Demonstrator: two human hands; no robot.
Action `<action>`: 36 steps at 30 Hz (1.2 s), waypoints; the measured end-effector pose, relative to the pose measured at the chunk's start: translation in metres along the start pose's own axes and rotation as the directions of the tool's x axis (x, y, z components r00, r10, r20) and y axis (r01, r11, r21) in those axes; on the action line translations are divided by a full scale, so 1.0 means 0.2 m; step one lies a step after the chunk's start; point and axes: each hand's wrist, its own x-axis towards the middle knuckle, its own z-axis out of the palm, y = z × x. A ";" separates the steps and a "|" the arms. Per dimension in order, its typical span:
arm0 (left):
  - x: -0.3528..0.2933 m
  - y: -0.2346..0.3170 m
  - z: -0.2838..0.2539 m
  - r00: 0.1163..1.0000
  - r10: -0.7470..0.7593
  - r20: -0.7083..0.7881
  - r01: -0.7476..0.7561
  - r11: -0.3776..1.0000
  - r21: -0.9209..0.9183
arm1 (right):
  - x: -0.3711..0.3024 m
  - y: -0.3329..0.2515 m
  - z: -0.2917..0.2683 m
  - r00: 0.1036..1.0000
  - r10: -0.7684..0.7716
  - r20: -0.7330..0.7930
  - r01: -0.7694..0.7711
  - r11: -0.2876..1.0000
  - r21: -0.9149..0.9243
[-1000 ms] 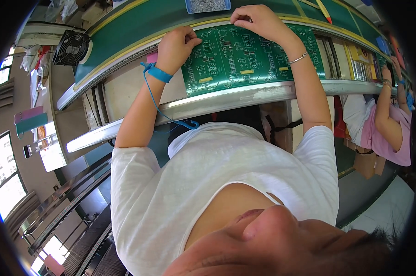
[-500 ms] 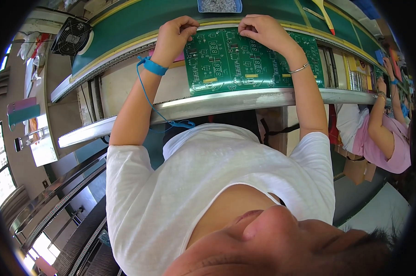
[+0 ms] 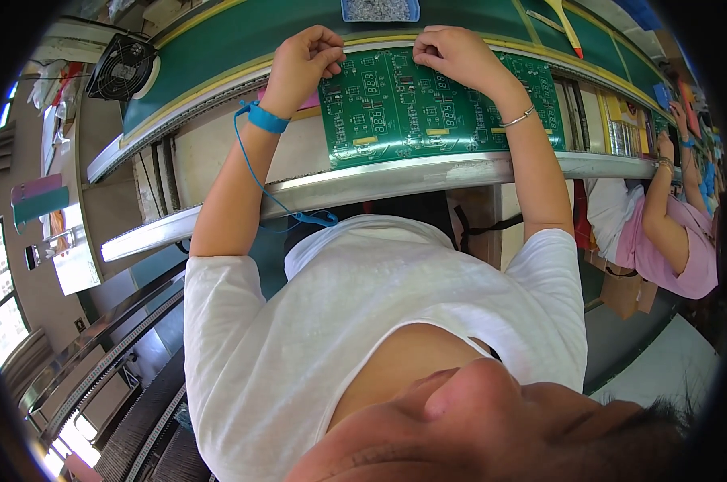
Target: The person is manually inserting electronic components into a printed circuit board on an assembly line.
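A green circuit board panel (image 3: 419, 120) with several repeated sections, digit displays and small parts lies between two metal rails in front of me. My left hand (image 3: 309, 68) is at the panel's far left corner, thumb and fingers pinched together. Over the panel's far edge, near its middle, my right hand (image 3: 458, 58) is also closed in a pinch. Whatever either pinch holds is too small or hidden to make out. A blue wrist strap (image 3: 268, 119) with a thin cord circles my left wrist. My right forearm crosses above the panel's right part and hides some of it.
Beyond the far rail runs a green belt, with a blue tray (image 3: 381, 19) of small clear parts on it. A yellow-handled brush (image 3: 571, 32) lies to the right. The near metal rail (image 3: 379, 178) passes before my body. A black fan (image 3: 124, 68) stands left; a co-worker (image 3: 673, 233) works right.
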 end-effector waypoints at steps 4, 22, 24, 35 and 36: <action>0.00 0.00 0.00 1.000 0.005 0.016 -0.005 1.000 -0.027 | 0.00 0.00 0.00 1.000 -0.005 -0.003 0.005 1.000 -0.003; 0.01 0.02 -0.03 0.977 -0.074 0.198 0.099 0.988 -0.119 | 0.29 -0.03 -0.15 0.731 -0.378 -0.568 0.480 0.877 0.034; -0.01 0.02 -0.06 0.979 -0.090 0.183 0.107 0.991 -0.084 | 0.35 -0.17 -0.19 0.965 -0.143 -0.222 0.062 0.941 -0.334; 0.00 -0.04 -0.02 0.979 0.170 0.110 -0.196 0.930 0.311 | 0.42 -0.12 -0.08 0.928 -0.132 -0.348 0.023 0.953 -0.302; 0.00 -0.04 -0.01 0.975 0.176 0.132 -0.213 0.905 0.368 | 0.42 -0.12 -0.08 0.928 -0.132 -0.348 0.022 0.953 -0.302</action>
